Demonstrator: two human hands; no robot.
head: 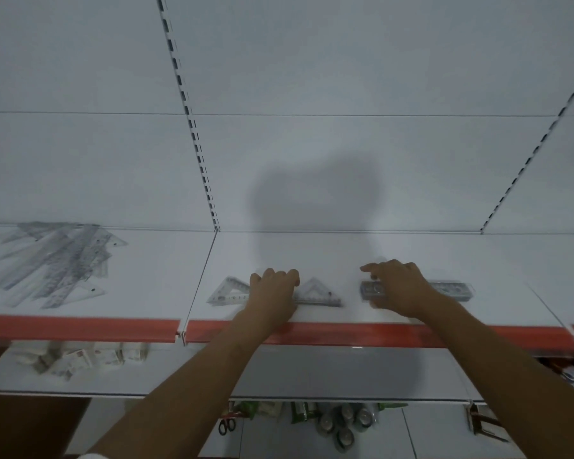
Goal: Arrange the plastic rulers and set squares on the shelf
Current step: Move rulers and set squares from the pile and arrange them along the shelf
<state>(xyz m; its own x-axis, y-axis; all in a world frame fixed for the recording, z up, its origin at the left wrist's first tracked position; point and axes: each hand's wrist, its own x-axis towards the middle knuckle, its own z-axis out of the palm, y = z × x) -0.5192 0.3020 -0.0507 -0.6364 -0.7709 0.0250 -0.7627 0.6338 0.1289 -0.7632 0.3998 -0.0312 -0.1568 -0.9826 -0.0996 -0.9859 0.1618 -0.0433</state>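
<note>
My left hand [274, 288] presses the set squares [318, 294] with curled fingers; my right hand [400, 286], fingers straight, touches the rulers [451, 289] near the shelf [345, 250] edge.

Both hands on the shelf [312, 250] — left hand [274, 289] on set squares [318, 293], right hand [400, 286] on rulers [451, 289].

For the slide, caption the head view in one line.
Left hand on clear plastic set squares, right hand on stacked clear plastic rulers, white red-edged shelf; unsorted pile left.
</note>
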